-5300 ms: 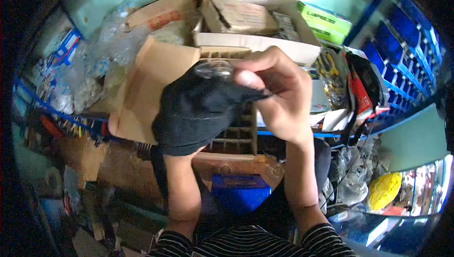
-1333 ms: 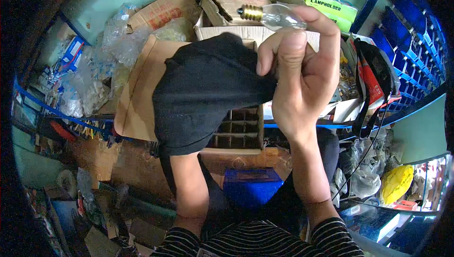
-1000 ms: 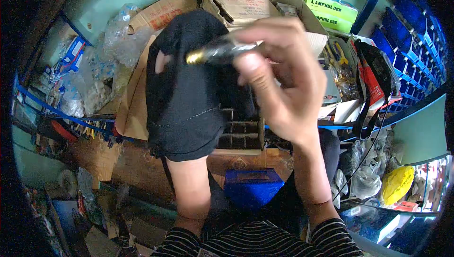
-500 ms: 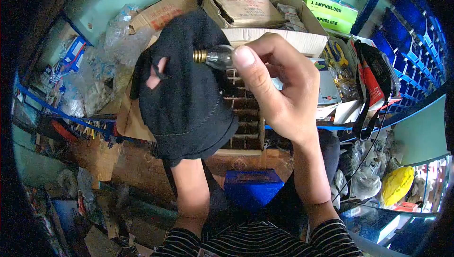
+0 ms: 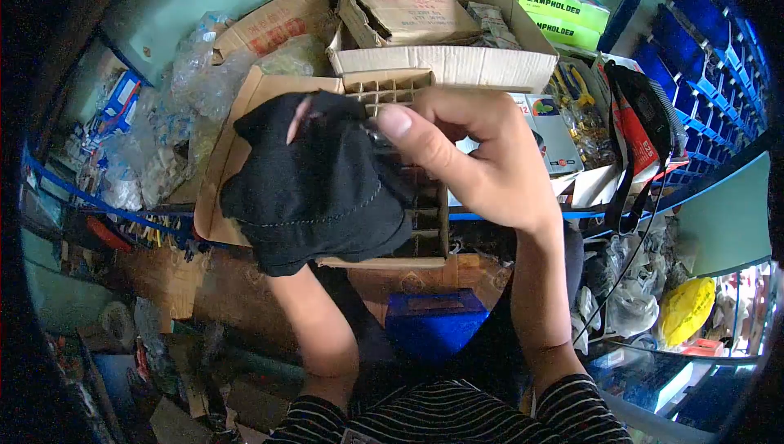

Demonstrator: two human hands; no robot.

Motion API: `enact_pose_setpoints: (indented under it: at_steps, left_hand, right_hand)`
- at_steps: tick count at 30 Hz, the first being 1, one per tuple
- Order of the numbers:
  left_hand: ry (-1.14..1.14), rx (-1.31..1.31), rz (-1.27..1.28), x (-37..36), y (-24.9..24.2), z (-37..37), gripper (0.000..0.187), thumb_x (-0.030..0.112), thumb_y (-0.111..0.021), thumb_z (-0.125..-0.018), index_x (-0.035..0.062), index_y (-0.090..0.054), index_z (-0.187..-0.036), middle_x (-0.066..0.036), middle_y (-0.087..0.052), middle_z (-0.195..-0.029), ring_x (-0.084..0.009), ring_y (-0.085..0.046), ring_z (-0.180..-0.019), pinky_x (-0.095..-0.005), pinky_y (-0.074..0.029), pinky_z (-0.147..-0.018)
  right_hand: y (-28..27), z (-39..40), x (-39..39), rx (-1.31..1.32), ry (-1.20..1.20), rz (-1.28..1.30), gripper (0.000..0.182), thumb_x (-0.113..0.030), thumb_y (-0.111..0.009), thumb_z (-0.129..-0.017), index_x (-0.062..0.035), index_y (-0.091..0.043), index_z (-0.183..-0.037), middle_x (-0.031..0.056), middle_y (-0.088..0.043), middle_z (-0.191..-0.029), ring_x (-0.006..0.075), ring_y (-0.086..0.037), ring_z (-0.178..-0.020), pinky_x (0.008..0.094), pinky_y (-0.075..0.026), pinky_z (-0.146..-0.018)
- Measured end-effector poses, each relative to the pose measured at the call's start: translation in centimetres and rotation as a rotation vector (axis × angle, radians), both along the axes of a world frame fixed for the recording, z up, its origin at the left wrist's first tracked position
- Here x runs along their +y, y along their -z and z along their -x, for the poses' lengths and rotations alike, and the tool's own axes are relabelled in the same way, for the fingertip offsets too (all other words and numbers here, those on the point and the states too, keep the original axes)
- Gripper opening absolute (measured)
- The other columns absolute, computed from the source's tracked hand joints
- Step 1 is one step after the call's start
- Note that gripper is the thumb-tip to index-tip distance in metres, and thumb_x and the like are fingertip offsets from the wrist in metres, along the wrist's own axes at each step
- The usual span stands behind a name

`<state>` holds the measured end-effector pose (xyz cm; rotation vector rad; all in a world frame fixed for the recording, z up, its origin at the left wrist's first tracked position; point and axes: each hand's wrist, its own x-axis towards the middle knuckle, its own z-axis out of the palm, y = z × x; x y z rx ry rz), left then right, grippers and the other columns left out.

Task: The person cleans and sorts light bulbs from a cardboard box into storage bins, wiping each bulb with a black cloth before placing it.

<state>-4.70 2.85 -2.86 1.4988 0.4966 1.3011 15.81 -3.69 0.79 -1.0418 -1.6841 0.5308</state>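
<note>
A black cloth (image 5: 318,191) with a stitched hem is draped over my left hand (image 5: 300,120); skin shows through an opening in it, and the fingers are mostly hidden. My right hand (image 5: 445,138) pinches a small clear glass bulb (image 5: 380,138) between thumb and fingers at the cloth's right side. The bulb's metal base is hidden by the black fabric. Beneath both hands lies a divided cardboard tray (image 5: 426,246) with many small compartments.
Behind the tray stands an open carton (image 5: 445,62), with green lampholder boxes (image 5: 563,15) to its right. Plastic bags (image 5: 192,76) lie at the left. A black mesh bag (image 5: 645,117) hangs at the right. Below is a blue box (image 5: 435,325).
The cloth has moved down and left with my left hand. My right hand has shifted slightly left, and the bulb's brass base, visible before, is now covered by cloth.
</note>
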Motion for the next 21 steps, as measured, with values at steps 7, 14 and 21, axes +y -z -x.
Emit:
enact_pose_setpoints:
  at_steps: [7, 14, 21]
  left_hand:
    - [-0.465, 0.515, -0.471, -1.2, 0.3, 0.1, 0.040, 0.007, -0.062, -0.092, -0.0012, -0.054, -0.131, -0.012, -0.061, -0.126, -0.0226, -0.057, -0.116, -0.0328, -0.040, -0.106]
    - [-0.618, 1.013, -0.699, -3.1, 0.8, -0.6, 0.048, 0.007, -0.065, -0.091, -0.0017, -0.051, -0.136, -0.013, -0.059, -0.132, -0.0229, -0.055, -0.120, -0.0332, -0.038, -0.109]
    - [-0.568, 0.482, -0.522, -1.2, 3.6, 0.6, 0.050, 0.009, -0.066, -0.091, -0.0004, -0.050, -0.137, -0.013, -0.056, -0.137, -0.0262, -0.053, -0.123, -0.0356, -0.037, -0.110]
  right_hand:
    - [-0.1, 0.3, 0.0, 0.023, 0.042, 0.075, 0.044, -0.039, -0.063, -0.096, 0.0024, -0.066, -0.082, 0.0156, -0.061, -0.067, 0.0256, -0.058, -0.062, 0.0364, -0.047, -0.062]
    - [0.9, 0.6, 0.9, -0.094, -0.048, -0.219, 0.015, -0.010, -0.066, -0.090, -0.0005, -0.065, -0.101, 0.0155, -0.067, -0.088, 0.0302, -0.066, -0.085, 0.0358, -0.051, -0.072]
    - [1.0, 1.2, 0.7, -0.073, 0.075, -0.251, 0.013, -0.010, -0.070, -0.089, 0.0013, -0.067, -0.096, 0.0095, -0.067, -0.080, 0.0168, -0.066, -0.077, 0.0283, -0.051, -0.071]
